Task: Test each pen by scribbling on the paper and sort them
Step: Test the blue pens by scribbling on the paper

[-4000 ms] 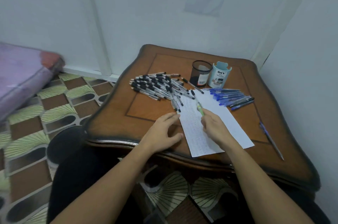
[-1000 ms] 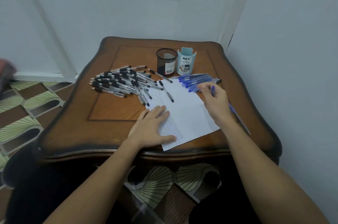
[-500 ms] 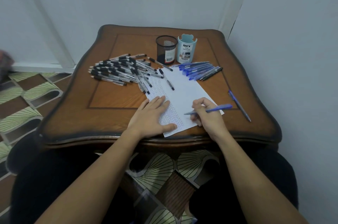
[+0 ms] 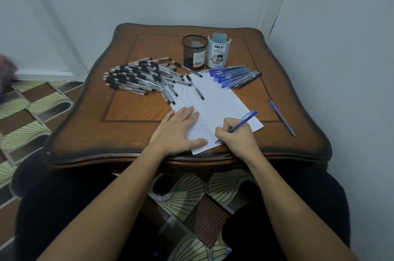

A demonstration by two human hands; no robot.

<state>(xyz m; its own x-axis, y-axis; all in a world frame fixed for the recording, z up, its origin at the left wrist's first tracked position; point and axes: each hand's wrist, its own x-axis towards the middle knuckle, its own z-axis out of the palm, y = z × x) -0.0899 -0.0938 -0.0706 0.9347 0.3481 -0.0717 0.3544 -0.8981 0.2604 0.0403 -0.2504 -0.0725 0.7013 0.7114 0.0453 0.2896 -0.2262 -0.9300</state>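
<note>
Two roles: left hand (image 4: 177,130) spread flat to steady the paper (image 4: 221,98), right hand (image 4: 236,137), grip pinched round the blue pen (image 4: 245,121), set to scribble.

1. Table (image 4: 132,132): brown wood, wavy dark rim, standing in a corner.
2. Walls (image 4: 341,47) behind and right of table: plain, pale.
3. Floor (image 4: 32,107) left of and beneath table: brown-and-green fan pattern.

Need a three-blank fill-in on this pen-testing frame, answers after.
The right hand grips a pen coloured ____.
The left hand lies flat on the ____.
The black-capped pens are piled ____ of the mesh cup.
Missing: blue; paper; left.
</note>
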